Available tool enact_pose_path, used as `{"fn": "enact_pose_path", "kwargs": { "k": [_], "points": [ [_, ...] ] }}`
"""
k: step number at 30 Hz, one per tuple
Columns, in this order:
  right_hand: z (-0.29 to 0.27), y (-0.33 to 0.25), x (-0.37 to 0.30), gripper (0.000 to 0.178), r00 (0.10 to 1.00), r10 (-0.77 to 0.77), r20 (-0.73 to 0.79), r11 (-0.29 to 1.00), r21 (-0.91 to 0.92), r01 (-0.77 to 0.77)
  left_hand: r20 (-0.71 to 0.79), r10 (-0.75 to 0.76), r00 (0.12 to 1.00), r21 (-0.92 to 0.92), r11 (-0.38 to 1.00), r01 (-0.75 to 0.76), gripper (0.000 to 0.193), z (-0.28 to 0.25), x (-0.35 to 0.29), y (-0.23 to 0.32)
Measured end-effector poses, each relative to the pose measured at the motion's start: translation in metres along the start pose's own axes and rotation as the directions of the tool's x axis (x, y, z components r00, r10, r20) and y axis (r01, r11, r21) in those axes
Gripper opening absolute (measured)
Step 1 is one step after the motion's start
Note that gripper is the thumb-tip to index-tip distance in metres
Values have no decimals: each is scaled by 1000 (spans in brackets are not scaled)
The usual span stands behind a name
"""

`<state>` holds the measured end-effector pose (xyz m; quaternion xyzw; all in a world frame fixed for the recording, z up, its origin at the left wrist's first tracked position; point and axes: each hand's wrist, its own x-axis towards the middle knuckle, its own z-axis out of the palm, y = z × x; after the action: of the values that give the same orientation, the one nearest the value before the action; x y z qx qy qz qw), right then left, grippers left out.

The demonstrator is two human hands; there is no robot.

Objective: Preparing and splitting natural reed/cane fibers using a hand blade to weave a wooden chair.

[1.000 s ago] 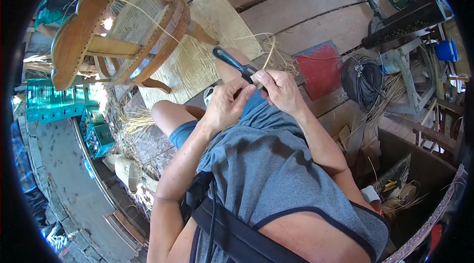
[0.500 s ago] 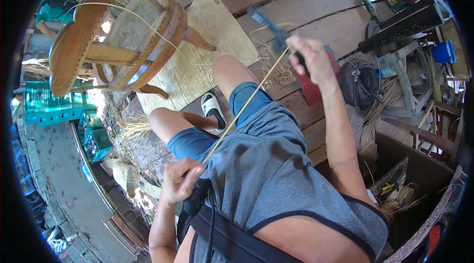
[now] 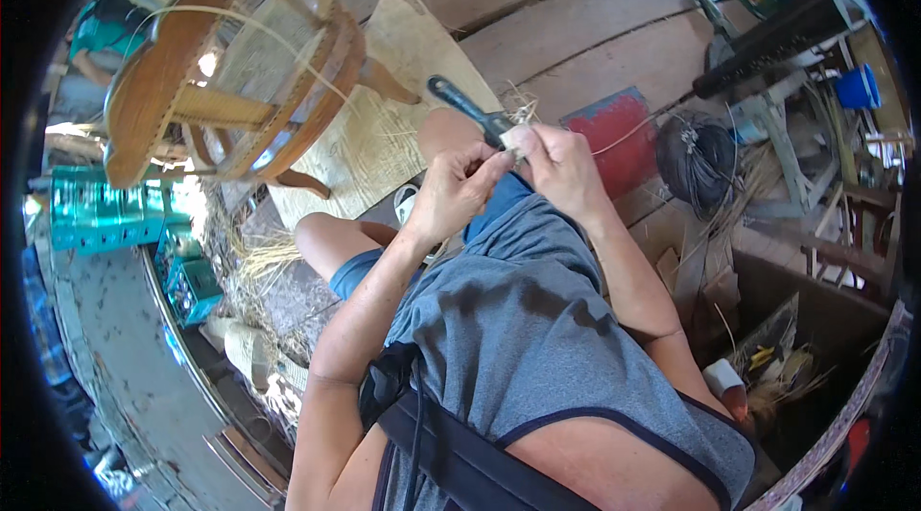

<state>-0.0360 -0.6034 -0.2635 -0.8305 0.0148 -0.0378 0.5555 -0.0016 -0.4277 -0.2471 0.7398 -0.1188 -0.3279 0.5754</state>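
Just above the frame's centre, a dark-handled tool is being gripped with a pale pad by the right hand, seemingly so that its fingers are being shielded. Beside the pad, the left hand is being held close, perhaps for steadiness; whether anything is being gripped cannot be told. Upper left, a wooden chair is apparently being supported by a board, probably for floor-level protection.

Top: heathered grey, sleeveless, softly creased
Edging: dark navy, along the top's curved openings
Strap: wide, black, slanting over the top
Cord: thin, black, at the top's left
Shorts: blue, just beyond the top
Shoe: white, partly hidden, farther past the top
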Motion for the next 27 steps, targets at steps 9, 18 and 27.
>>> {"fn": "enact_pose_path", "kwargs": {
  "k": [9,18,27],
  "points": [
    [-6,17,-1,39,942,197,270,915,295,-275,-185,215,959,138,972,-191,19,13,-28,-22],
    [-54,44,40,39,964,213,161,840,474,-265,-155,-15,988,54,998,24,20,-25,-150,-35],
    [18,13,-10,40,998,40,52,997,62,-43,-47,132,990,163,979,-123,39,-23,-15,-30]
  ]
}}
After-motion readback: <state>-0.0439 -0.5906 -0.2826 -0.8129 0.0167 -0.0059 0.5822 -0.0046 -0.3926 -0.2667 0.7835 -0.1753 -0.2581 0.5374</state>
